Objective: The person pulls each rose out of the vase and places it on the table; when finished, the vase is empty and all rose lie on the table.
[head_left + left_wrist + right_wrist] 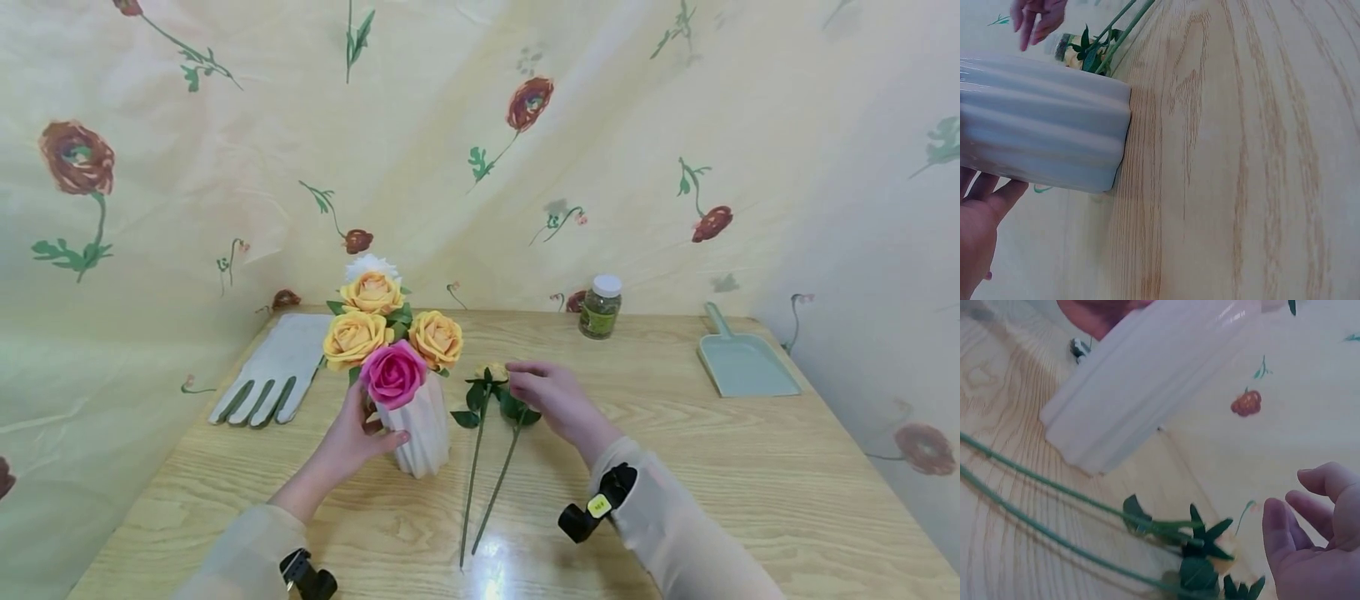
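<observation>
A white ridged vase [423, 429] stands on the table, holding yellow roses [357, 339], a pink rose [393, 374] and a white flower [372, 267]. My left hand [365, 429] grips the vase's left side, thumb across the front; in the left wrist view its fingers [1004, 199] lie along the wall. Two cut roses lie right of the vase, their long green stems [474, 467] toward me and a pale yellow bloom [492, 372] at the far end. Beside those blooms, my right hand [558, 404] hovers with fingers loosely bent and nothing between them in the right wrist view.
White work gloves [281, 362] lie at the back left of the wooden table [675, 517]. Toward the back right stands a glass jar [599, 312] with a white lid, and a pale green dustpan [750, 367] lies farther right. Flower-patterned cloth hangs behind.
</observation>
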A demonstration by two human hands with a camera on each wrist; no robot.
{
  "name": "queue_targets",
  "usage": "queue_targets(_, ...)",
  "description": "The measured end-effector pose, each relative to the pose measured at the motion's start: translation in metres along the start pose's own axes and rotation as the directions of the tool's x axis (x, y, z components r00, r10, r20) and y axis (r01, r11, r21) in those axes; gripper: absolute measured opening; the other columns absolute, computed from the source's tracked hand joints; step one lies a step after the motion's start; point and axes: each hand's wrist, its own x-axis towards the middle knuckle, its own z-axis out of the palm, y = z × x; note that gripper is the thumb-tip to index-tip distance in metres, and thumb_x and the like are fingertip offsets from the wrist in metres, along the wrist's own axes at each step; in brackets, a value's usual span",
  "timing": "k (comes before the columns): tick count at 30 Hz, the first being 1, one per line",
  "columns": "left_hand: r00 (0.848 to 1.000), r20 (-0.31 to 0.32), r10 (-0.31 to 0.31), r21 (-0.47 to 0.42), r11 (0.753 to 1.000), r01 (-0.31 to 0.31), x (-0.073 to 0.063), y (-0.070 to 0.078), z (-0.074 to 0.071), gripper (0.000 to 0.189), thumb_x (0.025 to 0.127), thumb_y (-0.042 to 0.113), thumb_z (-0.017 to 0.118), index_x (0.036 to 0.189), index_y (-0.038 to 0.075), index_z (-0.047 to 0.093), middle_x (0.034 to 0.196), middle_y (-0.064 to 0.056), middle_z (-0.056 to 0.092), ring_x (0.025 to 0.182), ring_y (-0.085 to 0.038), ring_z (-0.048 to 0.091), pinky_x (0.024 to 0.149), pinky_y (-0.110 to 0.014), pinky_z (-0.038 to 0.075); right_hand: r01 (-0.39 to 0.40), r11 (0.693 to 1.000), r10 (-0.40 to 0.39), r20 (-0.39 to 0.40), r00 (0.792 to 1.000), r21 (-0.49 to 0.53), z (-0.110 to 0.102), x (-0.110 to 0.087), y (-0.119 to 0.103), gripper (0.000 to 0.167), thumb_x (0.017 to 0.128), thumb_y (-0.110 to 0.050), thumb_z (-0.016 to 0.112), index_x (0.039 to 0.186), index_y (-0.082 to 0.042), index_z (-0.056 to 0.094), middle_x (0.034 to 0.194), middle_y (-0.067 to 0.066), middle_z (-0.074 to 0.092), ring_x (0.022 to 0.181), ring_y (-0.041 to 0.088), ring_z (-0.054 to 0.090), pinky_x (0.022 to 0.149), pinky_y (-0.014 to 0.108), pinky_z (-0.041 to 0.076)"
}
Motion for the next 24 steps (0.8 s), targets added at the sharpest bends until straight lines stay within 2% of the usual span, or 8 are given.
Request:
queue_targets(6, 1.000, -0.004, 0.017, -0.001, 1.000, -0.017, -0.001, 0.001, 0.001, 0.095, 0.078, 0.004, 0.075, 0.146, 0.012, 0.009, 0.145, -0.017, 0.026, 0.124, -0.040, 0.037, 0.095, -0.053, 0.041, 0.050, 0.998, -0.047, 0.067, 0.997, -0.043, 0.021, -0.003, -0.020, 0.035, 0.092, -0.011, 0.059, 0.125, 0.000, 0.057, 0.119, 0.015, 0.054, 0.103, 0.025, 0.054, 0.090, 0.032, 0.047)
queue_targets(11, 0.999, -0.010, 0.037, 0.000, 0.999, -0.037, -0.001, 0.001, 0.002, 0.093, 0.078, 0.001, 0.074, 0.145, 0.009, 0.011, 0.143, -0.019, 0.029, 0.121, -0.039, 0.041, 0.094, -0.051, 0.043, 0.141, 0.986, -0.131, 0.106, 0.986, -0.087, 0.040, -0.007, -0.033, 0.032, 0.090, -0.011, 0.062, 0.120, 0.000, 0.061, 0.098, 0.006, 0.058, 0.084, 0.019, 0.052, 0.074, 0.027, 0.046)
queue_targets(15, 0.999, -0.012, 0.040, 0.004, 0.999, -0.040, -0.001, 0.000, 0.002, 0.092, 0.078, 0.001, 0.074, 0.144, 0.009, 0.011, 0.143, -0.019, 0.029, 0.121, -0.039, 0.041, 0.094, -0.051, 0.043, 0.225, 0.969, -0.211, 0.134, 0.968, -0.102, 0.053, -0.009, -0.041, 0.032, 0.087, -0.010, 0.064, 0.117, 0.001, 0.063, 0.092, 0.002, 0.060, 0.074, 0.015, 0.050, 0.066, 0.027, 0.044)
queue_targets(24, 0.999, -0.019, 0.040, 0.010, 0.999, -0.040, -0.001, 0.001, 0.002, 0.092, 0.077, 0.001, 0.075, 0.144, 0.008, 0.012, 0.141, -0.019, 0.030, 0.118, -0.039, 0.042, 0.092, -0.051, 0.044, 0.307, 0.951, -0.295, 0.202, 0.934, -0.032, 0.068, -0.013, -0.049, 0.025, 0.085, 0.001, 0.059, 0.109, 0.009, 0.062, 0.084, 0.001, 0.059, 0.069, 0.014, 0.047, 0.060, 0.022, 0.042)
